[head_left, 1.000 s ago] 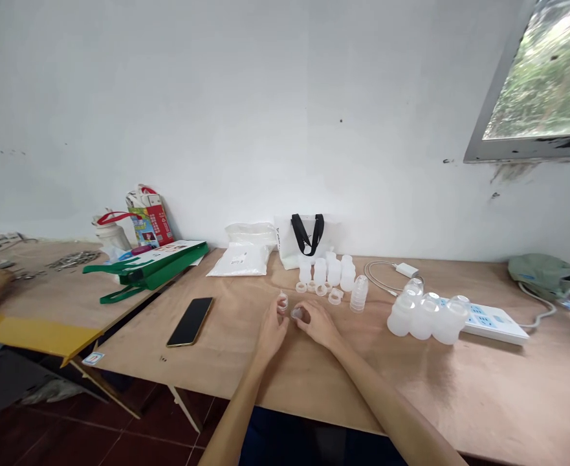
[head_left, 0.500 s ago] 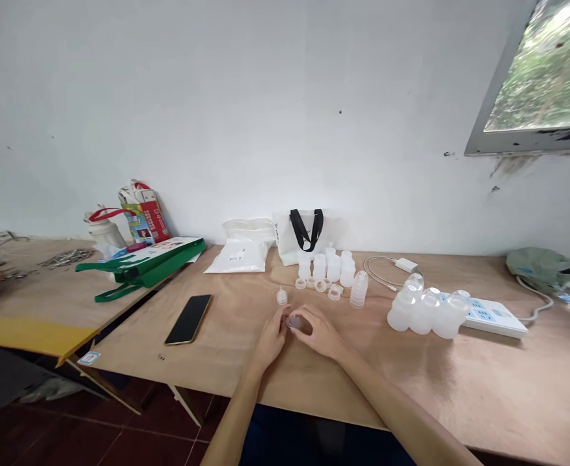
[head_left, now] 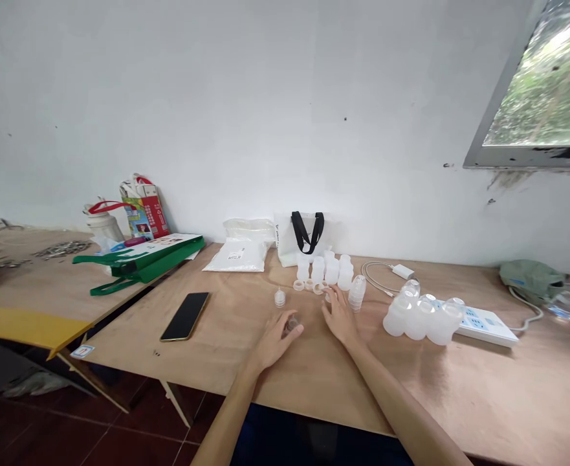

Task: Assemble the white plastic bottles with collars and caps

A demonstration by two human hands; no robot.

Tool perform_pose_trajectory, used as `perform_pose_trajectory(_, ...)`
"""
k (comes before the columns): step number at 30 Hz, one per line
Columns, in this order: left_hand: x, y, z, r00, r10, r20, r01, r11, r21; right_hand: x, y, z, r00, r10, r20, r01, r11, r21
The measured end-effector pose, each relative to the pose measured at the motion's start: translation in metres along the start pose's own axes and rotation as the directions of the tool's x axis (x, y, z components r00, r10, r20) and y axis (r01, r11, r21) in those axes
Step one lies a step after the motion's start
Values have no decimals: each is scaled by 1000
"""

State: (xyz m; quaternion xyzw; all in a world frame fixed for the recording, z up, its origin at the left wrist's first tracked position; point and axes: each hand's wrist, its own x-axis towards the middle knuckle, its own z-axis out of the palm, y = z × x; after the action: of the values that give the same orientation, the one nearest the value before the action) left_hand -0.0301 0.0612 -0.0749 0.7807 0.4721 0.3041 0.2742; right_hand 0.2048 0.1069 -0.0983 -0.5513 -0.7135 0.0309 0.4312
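Observation:
A small clear plastic cap (head_left: 292,322) sits in the curled fingers of my left hand (head_left: 275,340), low over the wooden table. My right hand (head_left: 340,315) reaches forward with fingers stretched and apart, fingertips at the white plastic rings (head_left: 299,285); whether it touches one I cannot tell. A clear-white nipple piece (head_left: 279,298) stands upright just beyond my left hand. Behind the rings, several frosted white bottles (head_left: 318,268) are grouped. To the right of my right fingertips leans a stack of clear domed caps (head_left: 357,293).
Several bottles with clear caps (head_left: 423,317) stand at right against a power strip (head_left: 486,325). A phone (head_left: 186,316) lies at left. Behind are a white plastic packet (head_left: 239,254), a black-handled bag (head_left: 285,239), a charger (head_left: 403,271) and a green bag (head_left: 142,265).
My right hand has left the clear cap and moved forward and right to the rings. My left hand keeps the cap, slightly lower. The view has shifted a little.

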Motion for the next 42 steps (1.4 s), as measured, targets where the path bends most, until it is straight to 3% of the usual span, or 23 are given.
perform_pose_trajectory(6,2,-11,8,996,89,1,-88,982,167,3,15,6,998,10,54,-5,995,-99)
perform_pose_trajectory(12,4,-15,11,990,131,-49,-118,970,213,-12,-13,1,944,-210,254,216,976,3)
perform_pose_trajectory(17,7,-19,13,985,105,-134,-65,959,277,-25,-38,-9,896,-317,310,296,948,115)
perform_pose_trajectory(23,11,-27,14,970,72,-231,-4,960,282,-26,-41,-16,900,-313,304,257,943,211)
perform_pose_trajectory(31,7,-19,12,973,98,-209,-60,982,180,-30,-45,-19,879,-345,328,229,911,343)
perform_pose_trajectory(38,5,-3,8,978,100,-183,-92,994,49,-28,-40,-15,957,-172,235,86,938,336)
perform_pose_trajectory(42,4,-1,7,984,102,-145,-89,991,97,-25,-39,-13,964,-143,226,61,940,335)
